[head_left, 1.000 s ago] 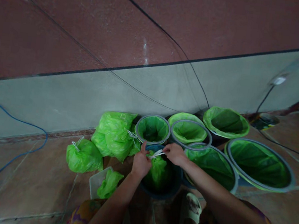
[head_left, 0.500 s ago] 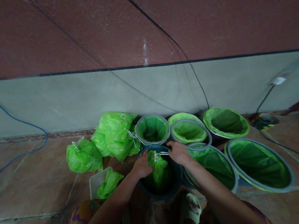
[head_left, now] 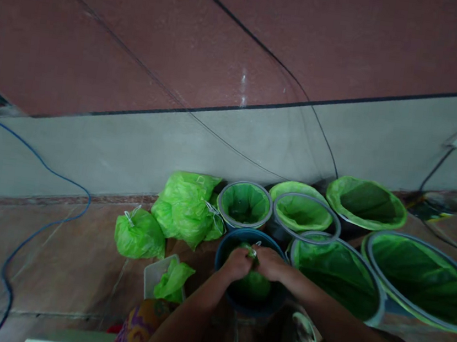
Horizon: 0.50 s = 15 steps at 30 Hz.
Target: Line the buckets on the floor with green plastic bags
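Over the mouth of a dark blue bin (head_left: 225,244), my left hand (head_left: 238,265) and my right hand (head_left: 269,262) meet at the gathered neck of a green garbage bag (head_left: 255,286). Both hands are closed on the bag's top, where a bit of white drawstring shows between them. The bag's body hangs down inside the bin. Exactly how the fingers grip is partly hidden by the backs of the hands. Just behind stands a smaller bin (head_left: 247,183) with a green liner.
Several green-lined bins with grey rims (head_left: 382,306) stand to the right. Tied green bags (head_left: 184,207) lie to the left, with a white container (head_left: 152,278) holding green plastic nearer me. A blue cable (head_left: 55,222) snakes across the tiled floor beside the wall (head_left: 130,153).
My hands have come together from the two sides of the bag's neck, and the drawstring, earlier stretched towards my right hand, is now bunched between them. The view has shifted left.
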Each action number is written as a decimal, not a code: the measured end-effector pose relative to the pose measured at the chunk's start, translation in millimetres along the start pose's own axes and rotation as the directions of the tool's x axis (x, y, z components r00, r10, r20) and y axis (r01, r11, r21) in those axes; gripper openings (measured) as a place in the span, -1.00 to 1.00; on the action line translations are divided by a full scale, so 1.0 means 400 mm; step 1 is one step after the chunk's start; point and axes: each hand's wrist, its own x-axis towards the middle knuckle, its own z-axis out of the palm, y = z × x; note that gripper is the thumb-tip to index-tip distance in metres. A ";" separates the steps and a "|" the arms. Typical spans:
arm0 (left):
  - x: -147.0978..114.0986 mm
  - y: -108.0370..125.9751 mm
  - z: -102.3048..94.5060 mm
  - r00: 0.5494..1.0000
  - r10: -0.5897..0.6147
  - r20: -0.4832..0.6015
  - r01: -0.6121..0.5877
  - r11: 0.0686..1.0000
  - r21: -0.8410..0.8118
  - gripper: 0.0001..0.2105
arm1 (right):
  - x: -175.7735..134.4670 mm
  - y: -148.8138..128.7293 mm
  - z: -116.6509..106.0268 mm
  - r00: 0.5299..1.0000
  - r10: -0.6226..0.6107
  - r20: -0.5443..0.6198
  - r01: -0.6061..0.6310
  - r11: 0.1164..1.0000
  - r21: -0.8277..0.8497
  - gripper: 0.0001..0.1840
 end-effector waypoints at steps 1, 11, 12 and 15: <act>0.001 0.006 -0.004 1.000 0.004 -0.009 -0.004 1.000 -0.011 -0.76 | 0.004 0.002 -0.004 1.000 -0.008 -0.014 0.008 1.000 0.023 -0.75; -0.026 0.115 -0.110 0.974 0.057 -0.220 -0.124 0.943 -0.307 -0.85 | 0.003 0.018 -0.131 0.975 -0.090 -0.204 0.154 0.935 0.319 -0.80; -0.039 0.133 -0.128 0.970 0.081 -0.228 -0.159 0.925 -0.345 -0.71 | -0.006 0.013 -0.149 0.965 -0.098 -0.245 0.190 0.902 0.388 -0.81; -0.087 0.183 -0.184 0.967 0.146 -0.207 -0.208 0.924 -0.322 -0.28 | -0.036 -0.038 -0.202 0.943 -0.087 -0.321 0.272 0.758 0.593 -0.75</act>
